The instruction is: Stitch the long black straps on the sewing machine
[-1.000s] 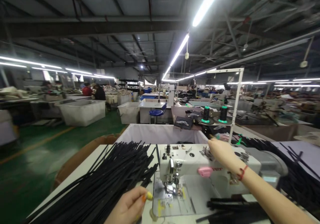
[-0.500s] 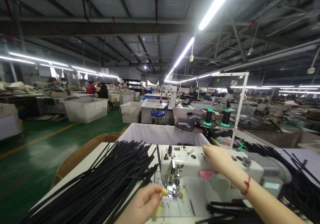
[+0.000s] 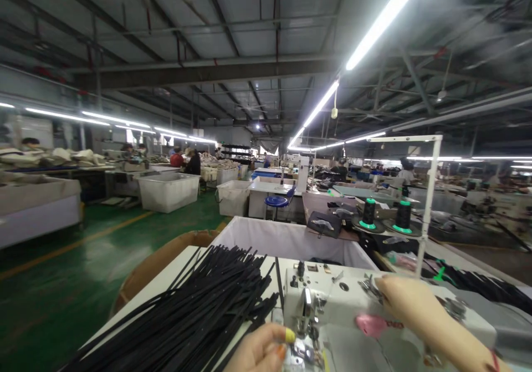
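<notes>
A white sewing machine (image 3: 344, 300) stands before me on the table. My right hand (image 3: 409, 302) rests on top of the machine's arm, fingers near the thread guides, with a pink clip just below it. My left hand (image 3: 264, 351) is at the bottom edge by the needle area, fingers pinched together, yellow-tipped; what it pinches is too small to tell. A large pile of black strips (image 3: 195, 316) lies to the left of the machine.
A white fabric bin (image 3: 286, 239) stands behind the machine, a cardboard box (image 3: 153, 264) to its left. Two thread cones (image 3: 385, 215) sit on a stand with a white rack (image 3: 430, 194). More black strips (image 3: 486, 286) lie right. People work far back left.
The view has tilted up and shifted left, so the table sits lower in frame. My left hand moved closer to the needle; my right hand stays on top of the machine.
</notes>
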A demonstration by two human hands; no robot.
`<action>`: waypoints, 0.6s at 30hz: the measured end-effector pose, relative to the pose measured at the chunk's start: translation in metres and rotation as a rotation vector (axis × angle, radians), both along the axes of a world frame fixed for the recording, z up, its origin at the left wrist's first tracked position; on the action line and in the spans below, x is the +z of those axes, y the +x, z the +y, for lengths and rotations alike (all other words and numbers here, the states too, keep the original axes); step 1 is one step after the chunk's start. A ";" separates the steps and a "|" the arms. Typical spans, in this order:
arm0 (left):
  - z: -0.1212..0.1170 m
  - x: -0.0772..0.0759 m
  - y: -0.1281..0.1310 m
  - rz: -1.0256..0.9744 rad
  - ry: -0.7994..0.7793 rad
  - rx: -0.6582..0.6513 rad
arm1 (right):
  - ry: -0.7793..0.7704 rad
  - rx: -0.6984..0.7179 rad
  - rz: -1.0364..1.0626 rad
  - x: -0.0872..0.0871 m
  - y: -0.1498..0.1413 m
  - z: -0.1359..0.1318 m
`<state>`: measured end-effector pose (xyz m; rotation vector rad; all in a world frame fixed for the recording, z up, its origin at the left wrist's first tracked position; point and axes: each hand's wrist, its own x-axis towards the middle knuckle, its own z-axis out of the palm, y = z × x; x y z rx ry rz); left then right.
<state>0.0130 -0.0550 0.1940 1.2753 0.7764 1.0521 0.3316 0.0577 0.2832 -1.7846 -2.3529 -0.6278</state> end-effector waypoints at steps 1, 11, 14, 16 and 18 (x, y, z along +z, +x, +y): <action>0.002 -0.003 0.001 -0.011 -0.010 -0.002 | -0.008 0.036 -0.012 -0.002 0.002 0.002; 0.013 0.008 0.033 0.100 0.065 -0.075 | -0.011 0.085 -0.036 -0.011 0.000 0.013; 0.019 0.020 0.048 0.203 0.086 -0.005 | 0.037 0.061 -0.013 -0.008 0.009 0.021; 0.014 0.023 0.047 0.236 0.042 0.008 | -0.019 0.012 -0.006 -0.008 0.022 0.021; -0.001 0.024 0.038 0.222 -0.030 0.002 | -0.073 0.007 -0.017 -0.011 0.031 0.014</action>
